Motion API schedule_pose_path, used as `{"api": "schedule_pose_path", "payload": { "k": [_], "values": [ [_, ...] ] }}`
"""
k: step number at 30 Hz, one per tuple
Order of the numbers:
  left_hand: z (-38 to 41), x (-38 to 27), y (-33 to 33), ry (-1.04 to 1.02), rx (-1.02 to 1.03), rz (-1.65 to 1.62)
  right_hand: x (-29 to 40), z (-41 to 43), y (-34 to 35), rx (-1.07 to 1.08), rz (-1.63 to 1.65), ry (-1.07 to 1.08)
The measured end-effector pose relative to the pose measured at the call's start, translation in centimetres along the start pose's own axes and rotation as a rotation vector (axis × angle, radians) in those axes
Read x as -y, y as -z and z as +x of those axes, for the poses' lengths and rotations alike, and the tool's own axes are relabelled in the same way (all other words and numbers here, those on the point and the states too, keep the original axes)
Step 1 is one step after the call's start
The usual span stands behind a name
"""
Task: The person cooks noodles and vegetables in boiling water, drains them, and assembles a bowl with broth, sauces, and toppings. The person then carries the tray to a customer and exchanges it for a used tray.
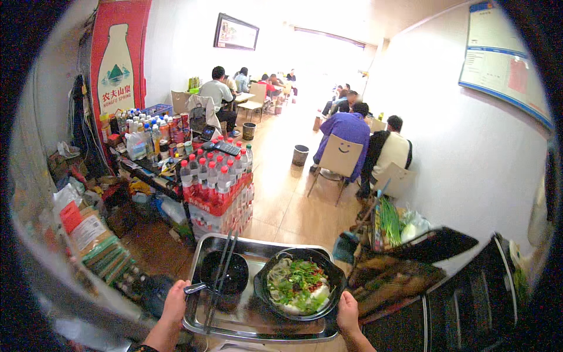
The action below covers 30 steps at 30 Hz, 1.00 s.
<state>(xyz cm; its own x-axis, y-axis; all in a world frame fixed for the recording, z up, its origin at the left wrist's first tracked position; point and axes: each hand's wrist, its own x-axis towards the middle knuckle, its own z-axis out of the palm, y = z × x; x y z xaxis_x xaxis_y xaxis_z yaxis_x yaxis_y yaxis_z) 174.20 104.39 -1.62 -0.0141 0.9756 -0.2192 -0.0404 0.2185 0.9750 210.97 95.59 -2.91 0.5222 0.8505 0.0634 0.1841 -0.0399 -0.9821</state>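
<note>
A rectangular stainless steel tray (250,319) is held level before me by its two short ends. My left hand (176,303) grips its left edge, beside the handle of a metal spoon (195,288). My right hand (348,310) grips the right edge, close against a large black bowl (338,275). That bowl holds food topped with chopped green herbs (303,270) and red chilli pieces, with white and pale strands below. On the tray's left side is a smaller dark bowl (237,275), apparently empty. A pair of dark chopsticks (225,259) lies across it.
Shrink-wrapped water bottles (215,180) are stacked ahead left, beside a counter crowded with drinks. Diners sit along both walls; a person in purple (345,132) is nearest on the right. A waste bin (300,155) stands in the aisle. Green onions (389,222) fill a crate at right.
</note>
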Motion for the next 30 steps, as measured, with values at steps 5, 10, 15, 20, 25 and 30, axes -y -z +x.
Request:
{"api": "schedule_pose_path", "payload": {
  "k": [5, 10, 15, 20, 25, 30],
  "values": [
    [18.5, -1.2, -9.4, -0.055, -0.073, 0.034, -3.1, 21.8, -2.3, 0.045, 0.014, -0.012],
    [35.9, -2.5, -19.1, -0.168, 0.059, -0.014, -4.0, 41.1, -2.2, -0.014, -0.053, -0.021],
    [53.9, -3.4, -27.5, -0.085, 0.036, -0.168, -5.1, 61.7, -4.5, 0.035, 0.053, -0.023],
    [69.8, -7.0, -34.3, -0.207, -0.058, -0.039, -4.5, 83.6, -9.6, 0.165, 0.011, 0.025],
    [85.4, -10.9, -37.1, -0.026, -0.19, -0.394, -4.0, 103.1, -18.2, 0.348, 0.064, 0.057],
    [103.7, -14.0, -40.9, -0.132, -0.283, -0.207, -4.9, 120.8, -27.4, 0.328, 0.199, -0.056]
  ]
}}
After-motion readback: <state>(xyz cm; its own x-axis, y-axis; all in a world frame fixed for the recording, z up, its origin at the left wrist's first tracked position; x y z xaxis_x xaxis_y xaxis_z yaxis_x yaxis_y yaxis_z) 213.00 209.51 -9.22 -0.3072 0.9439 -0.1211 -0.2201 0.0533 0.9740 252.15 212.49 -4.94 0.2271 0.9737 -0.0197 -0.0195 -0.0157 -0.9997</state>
